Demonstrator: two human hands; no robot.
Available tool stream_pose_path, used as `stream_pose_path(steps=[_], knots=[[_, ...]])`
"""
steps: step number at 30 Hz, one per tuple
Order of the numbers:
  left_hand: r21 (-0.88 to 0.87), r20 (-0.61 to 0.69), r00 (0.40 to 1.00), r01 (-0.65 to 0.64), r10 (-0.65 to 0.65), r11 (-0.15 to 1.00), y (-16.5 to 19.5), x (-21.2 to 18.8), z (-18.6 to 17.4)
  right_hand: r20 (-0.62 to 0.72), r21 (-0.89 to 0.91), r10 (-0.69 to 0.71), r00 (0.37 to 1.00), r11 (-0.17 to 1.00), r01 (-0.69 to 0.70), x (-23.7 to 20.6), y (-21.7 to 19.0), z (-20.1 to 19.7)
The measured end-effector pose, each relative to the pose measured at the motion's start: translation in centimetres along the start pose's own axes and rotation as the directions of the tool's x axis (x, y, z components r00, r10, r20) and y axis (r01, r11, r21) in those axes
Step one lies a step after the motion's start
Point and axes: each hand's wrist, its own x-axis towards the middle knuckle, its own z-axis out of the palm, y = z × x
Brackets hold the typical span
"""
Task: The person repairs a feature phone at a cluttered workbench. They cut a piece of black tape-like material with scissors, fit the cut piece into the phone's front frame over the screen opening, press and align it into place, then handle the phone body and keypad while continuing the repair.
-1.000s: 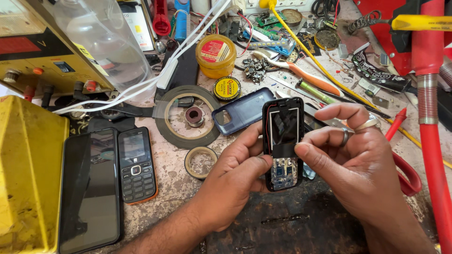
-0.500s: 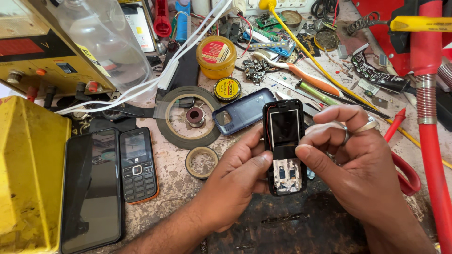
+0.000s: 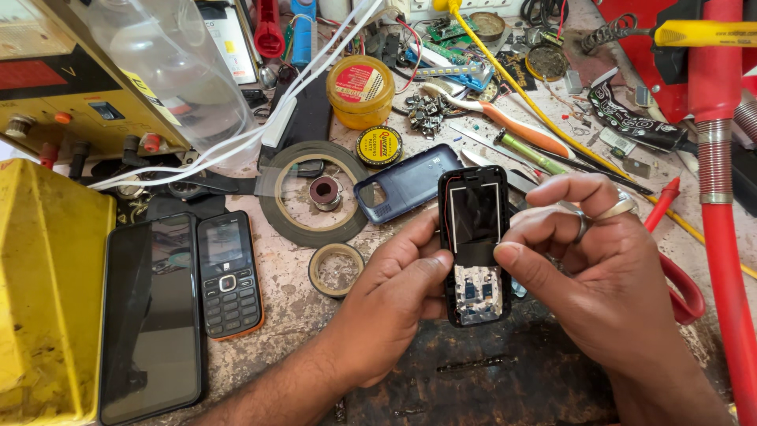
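At the centre of the frame the person is holding a stripped keypad phone [image 3: 475, 246] upright between both hands, its dark screen above and bare circuit board showing below. The left hand [image 3: 402, 296] is gripping it from the lower left, the thumb lying against the phone's left edge; its other fingers are hidden behind the body. The right hand [image 3: 587, 264] is closing on it from the right, thumb tip pressing the front just under the screen, ringed fingers curling over the upper right corner. What sits under the right palm is hard to make out, perhaps a red cable. A blue back cover [image 3: 406, 183] is lying just above and left of the phone. At lower left an orange-edged keypad phone [image 3: 229, 272] is lying beside a black smartphone [image 3: 154, 315].
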Motion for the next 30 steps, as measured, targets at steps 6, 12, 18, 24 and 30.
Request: stream_pose_path(steps=[6, 12, 18, 24, 30], knots=[[-0.092, 0.037, 0.999, 0.014, -0.011, 0.996, -0.39, -0.16, 0.03, 0.049, 0.089, -0.002, 0.999, 0.996, -0.002, -0.37, 0.4, -0.33], [-0.078, 0.032, 0.999, 0.011, -0.008, 0.997, -0.57, -0.06, 0.02, 0.02, 0.061, 0.021, 1.0, 0.998, -0.022, -0.26, 0.6, -0.3], [-0.061, 0.011, 1.0, 0.019, -0.018, 0.998, -0.27, -0.08, 0.31, 0.01, 0.043, 0.024, 1.0, 0.999, -0.024, -0.2, 0.18, -0.31], [-0.022, 0.017, 1.0, -0.011, 0.012, 1.0, -0.06, 0.01, 0.34, 0.01, 0.02, 0.015, 1.0, 1.0, -0.015, -0.05, 0.09, -0.34], [-0.049, 0.02, 1.0, -0.014, 0.015, 0.999, -0.2, -0.02, 0.23, 0.015, 0.025, 0.009, 1.0, 1.0, -0.009, -0.01, 0.17, -0.34]])
